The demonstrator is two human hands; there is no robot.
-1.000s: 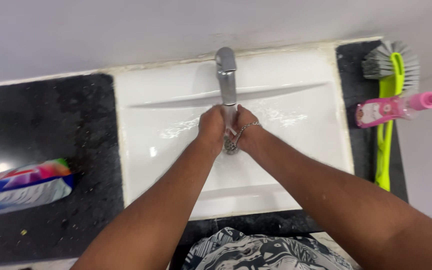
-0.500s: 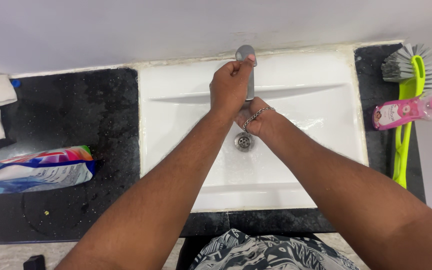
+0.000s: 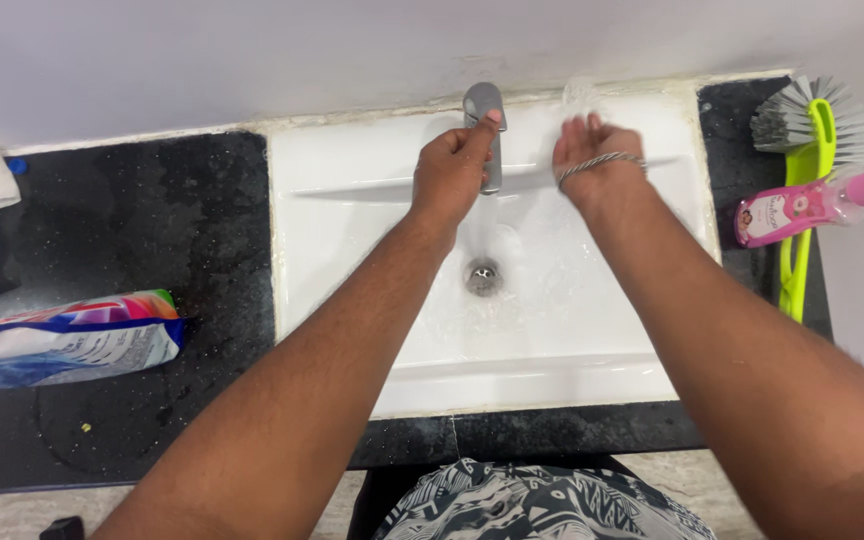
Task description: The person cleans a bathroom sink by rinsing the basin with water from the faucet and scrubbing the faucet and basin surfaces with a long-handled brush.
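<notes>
My left hand [image 3: 452, 170] still grips the tap [image 3: 485, 125]; my right hand [image 3: 592, 150] has lifted from under it, fingers spread, empty.

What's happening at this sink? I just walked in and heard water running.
A person stands at a white sink set in a dark counter. The left hand grips the metal tap, thumb on top, while water runs down toward the drain. The right hand, with a chain bracelet at the wrist, is held open over the back of the basin, touching nothing. A green brush and a pink bottle lie to the right, a colourful pouch to the left.
</notes>
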